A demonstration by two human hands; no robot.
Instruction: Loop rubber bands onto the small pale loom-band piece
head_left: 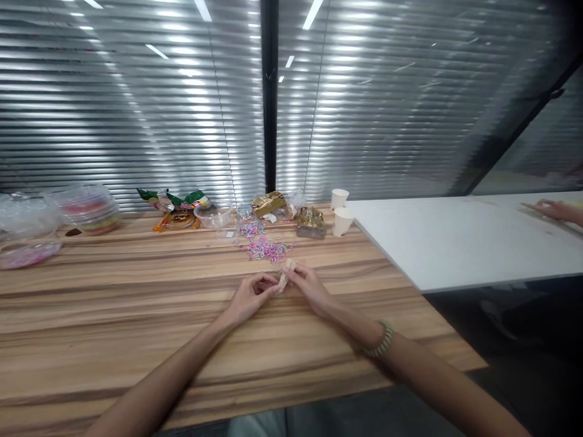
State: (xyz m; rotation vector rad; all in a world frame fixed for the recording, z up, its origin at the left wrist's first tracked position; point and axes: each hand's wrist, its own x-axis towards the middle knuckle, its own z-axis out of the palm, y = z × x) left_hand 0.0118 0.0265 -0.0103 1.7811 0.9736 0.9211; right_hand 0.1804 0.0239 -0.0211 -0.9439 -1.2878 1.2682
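My left hand [249, 297] and my right hand [310, 285] meet over the wooden table [136, 315], both pinching a small pale object [285, 274] between their fingertips. What the object is cannot be made out. Just beyond the hands lies a loose pile of small pink, purple and white pieces [266, 249]. A beaded bracelet [380, 340] circles my right wrist.
Snack wrappers [175, 203], a clear bowl [213, 215], gold packets [311, 221] and two paper cups [340, 212] line the far edge. Clear plastic containers [88, 209] stand at the far left. A white table [455, 243] adjoins on the right, with another person's hand [558, 211] on it.
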